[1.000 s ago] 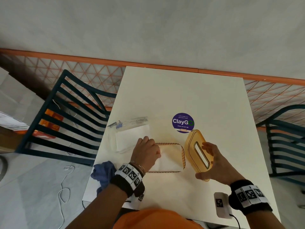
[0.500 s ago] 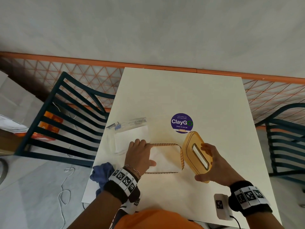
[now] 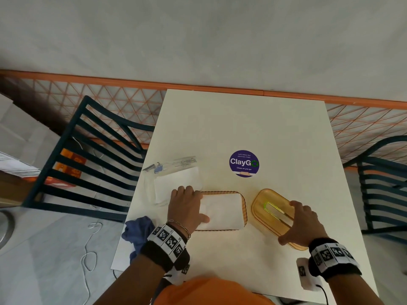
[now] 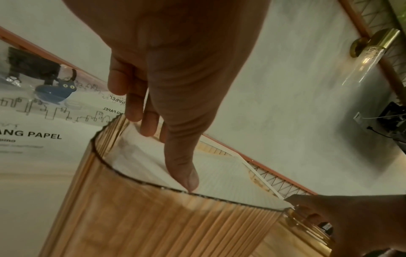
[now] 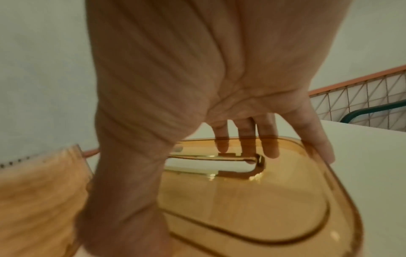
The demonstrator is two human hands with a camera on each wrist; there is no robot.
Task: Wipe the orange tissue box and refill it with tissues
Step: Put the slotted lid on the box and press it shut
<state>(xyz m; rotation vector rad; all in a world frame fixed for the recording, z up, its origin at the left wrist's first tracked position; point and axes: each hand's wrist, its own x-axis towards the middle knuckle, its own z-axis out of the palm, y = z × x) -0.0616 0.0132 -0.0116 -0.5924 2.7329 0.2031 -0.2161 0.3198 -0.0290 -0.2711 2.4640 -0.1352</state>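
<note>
The orange ribbed tissue box (image 3: 243,208) sits open on the white table (image 3: 242,119), filled with a stack of white tissues (image 3: 222,210). My left hand (image 3: 193,205) lies over the box's left end. Its fingers reach down at the far rim and its thumb presses the tissues by the near rim. In the left wrist view the thumb tip touches the inside of the box wall (image 4: 153,217) beside the tissues (image 4: 219,173). My right hand (image 3: 290,223) grips the orange slotted lid (image 3: 262,208) just right of the box, thumb on its near edge, fingers behind the far edge of the lid (image 5: 263,200).
A clear plastic tissue pack (image 3: 176,181) lies behind the box on the left. A blue cloth (image 3: 138,232) hangs at the table's left edge. A purple sticker (image 3: 244,163) marks the middle. A small white device (image 3: 306,274) sits at the near right edge. Dark chairs (image 3: 88,161) flank the table.
My left hand slid from the middle of the tissues to the box's left end. The lid in my right hand tipped from standing on edge to lying flatter.
</note>
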